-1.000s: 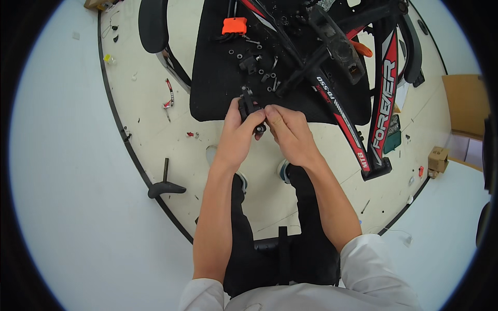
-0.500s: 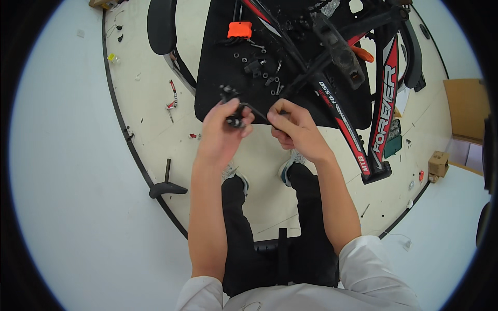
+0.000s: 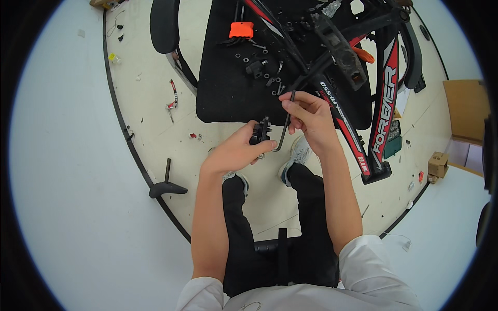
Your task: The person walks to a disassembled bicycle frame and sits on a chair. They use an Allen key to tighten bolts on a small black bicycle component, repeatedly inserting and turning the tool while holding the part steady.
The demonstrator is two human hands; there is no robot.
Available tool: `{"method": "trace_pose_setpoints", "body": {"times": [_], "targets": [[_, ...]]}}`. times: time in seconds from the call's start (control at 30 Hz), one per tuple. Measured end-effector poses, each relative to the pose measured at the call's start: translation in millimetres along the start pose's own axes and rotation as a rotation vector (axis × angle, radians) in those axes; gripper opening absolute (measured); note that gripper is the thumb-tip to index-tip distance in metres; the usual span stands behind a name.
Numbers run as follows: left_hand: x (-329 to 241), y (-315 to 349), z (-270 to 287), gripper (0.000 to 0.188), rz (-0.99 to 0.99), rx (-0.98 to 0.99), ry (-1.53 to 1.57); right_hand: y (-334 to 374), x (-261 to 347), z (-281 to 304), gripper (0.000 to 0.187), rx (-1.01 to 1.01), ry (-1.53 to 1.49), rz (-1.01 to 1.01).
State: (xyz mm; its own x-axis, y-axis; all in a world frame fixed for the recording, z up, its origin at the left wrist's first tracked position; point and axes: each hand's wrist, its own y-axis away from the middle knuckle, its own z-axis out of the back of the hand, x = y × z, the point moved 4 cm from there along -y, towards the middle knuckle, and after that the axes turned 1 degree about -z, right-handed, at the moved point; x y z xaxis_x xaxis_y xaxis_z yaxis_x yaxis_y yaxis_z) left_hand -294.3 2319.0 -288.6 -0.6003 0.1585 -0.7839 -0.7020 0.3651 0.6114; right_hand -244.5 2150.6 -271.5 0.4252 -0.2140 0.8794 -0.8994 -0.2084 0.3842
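Observation:
My left hand is closed round a small black bike part with silver bolt ends, perhaps a brake caliper; the fingers partly hide it. Between the thumb and fingers of my right hand is a dark L-shaped hex key. Its long arm stands nearly upright and its bent short end lies beside the left thumb, at the part. Whether the key's tip sits in a bolt I cannot tell. Both hands are just off the front edge of a black chair seat.
A black, red and white bicycle frame lies across the seat's right side. An orange tool holder, a black bike part and several bolts and washers rest on the seat. On the floor are a saddle and a cardboard box.
My left hand has come down and right, turning the black part. The right hand has shifted right, and the hex key has swung nearly upright with its short end low. The chair moved slightly.

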Motion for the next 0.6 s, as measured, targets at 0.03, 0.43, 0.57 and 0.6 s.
{"method": "trace_pose_setpoints", "body": {"times": [0.03,0.43,0.57,0.6], "targets": [[2,-2,2,0.043,0.045,-0.035,-0.088,0,1,-1,0.021,-0.004,0.058,0.031],[-22,10,17,0.023,-0.234,0.072,0.676,-1,-9,-14,0.024,-0.049,0.104,-0.021],[-14,0,35,0.022,-0.305,-0.200,0.994,0,-16,-18,0.026,0.050,0.239,-0.070],[-13,1,40,0.025,-0.315,-0.312,0.977,2,-16,-23,0.027,0.085,0.284,-0.090]]}}
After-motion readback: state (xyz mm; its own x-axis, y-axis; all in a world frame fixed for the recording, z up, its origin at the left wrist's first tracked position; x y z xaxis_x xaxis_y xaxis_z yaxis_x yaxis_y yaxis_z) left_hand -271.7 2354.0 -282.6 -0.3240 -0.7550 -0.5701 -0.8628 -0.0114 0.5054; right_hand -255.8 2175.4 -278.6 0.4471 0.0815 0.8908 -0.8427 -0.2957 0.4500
